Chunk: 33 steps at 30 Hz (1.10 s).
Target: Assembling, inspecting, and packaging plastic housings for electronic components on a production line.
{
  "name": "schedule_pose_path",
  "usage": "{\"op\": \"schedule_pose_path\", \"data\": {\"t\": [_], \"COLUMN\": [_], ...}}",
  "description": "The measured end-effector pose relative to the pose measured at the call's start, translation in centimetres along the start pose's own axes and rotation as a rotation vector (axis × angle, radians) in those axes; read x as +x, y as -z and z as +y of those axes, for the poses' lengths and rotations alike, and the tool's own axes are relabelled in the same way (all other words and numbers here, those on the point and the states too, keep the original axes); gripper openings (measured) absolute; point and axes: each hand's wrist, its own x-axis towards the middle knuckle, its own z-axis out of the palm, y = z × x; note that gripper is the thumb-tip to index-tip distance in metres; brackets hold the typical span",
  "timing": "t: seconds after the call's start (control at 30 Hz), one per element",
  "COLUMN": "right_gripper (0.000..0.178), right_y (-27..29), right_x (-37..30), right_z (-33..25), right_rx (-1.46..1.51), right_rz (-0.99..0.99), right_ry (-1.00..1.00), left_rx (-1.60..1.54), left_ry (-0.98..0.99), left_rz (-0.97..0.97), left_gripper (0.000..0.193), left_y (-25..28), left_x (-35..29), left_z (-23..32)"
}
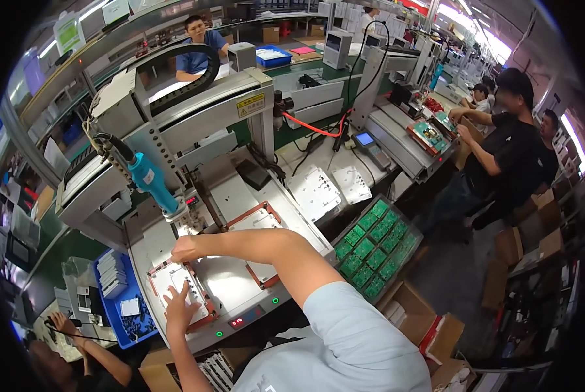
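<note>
My left hand [179, 308] lies with spread fingers on a white plastic panel [167, 277], which sits in an orange-red fixture [205, 302] on the machine bed. Reaching across from the right, my right hand [184, 249] has its fingers curled at the far edge of that fixture. What they pinch, if anything, is hidden. Just beyond stands a blue electric screwdriver [152, 183], mounted upright on the machine's gantry. A second orange-red fixture [271, 281], also with a white panel, lies to the right, partly covered by my right forearm.
A blue bin [115, 311] with white and black parts is at the left. Loose white panels [313, 194] lie beyond the bed. Green circuit boards [371, 259] fill a tray at right. Cardboard boxes [407, 313] stand near me. Co-workers [511, 137] work at right, across and lower left.
</note>
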Motion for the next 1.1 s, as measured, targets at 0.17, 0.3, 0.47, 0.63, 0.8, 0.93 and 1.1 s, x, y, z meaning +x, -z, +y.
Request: {"op": "schedule_pose_path", "data": {"t": [0.17, 0.3, 0.47, 0.63, 0.8, 0.93, 1.1], "right_gripper": [0.014, 0.028, 0.025, 0.037, 0.048, 0.045, 0.047], "right_y": [-2.3, -2.8, -3.0, -3.4, -4.7, -5.1, -6.2], "right_x": [0.6, -0.2, -9.1, -11.1, -7.6, -6.5, -7.6], "right_z": [-0.1, -4.4, -11.6, -18.2, -18.2, -16.8, -16.1], "right_rx": [0.115, 0.422, 0.672, 1.332, 1.180, 1.249, 1.349], "right_rz": [0.215, 0.335, 0.684, 0.405, 0.530, 0.419, 0.416], "right_ry": [-0.006, -0.283, -0.716, -0.929, -0.974, -1.011, -1.013], "left_rx": [0.004, -0.095, -0.053, -0.031, -0.031, -0.027, -0.009], "left_ry": [0.017, -0.080, -0.036, 0.043, 0.052, 0.020, 0.016], "left_rz": [-0.012, 0.009, -0.181, -0.192, -0.180, -0.138, -0.132], "left_gripper": [0.079, 0.075, 0.084, 0.092, 0.092, 0.095, 0.096], "left_y": [0.0, -0.9, 2.1, 1.5, 1.5, 0.7, 0.5], "left_x": [-0.2, -0.9, -1.0, -1.4, -1.6, -1.2, -1.1], "left_z": [-0.8, -3.1, 0.9, 0.2, 0.3, -0.5, 0.0]}}
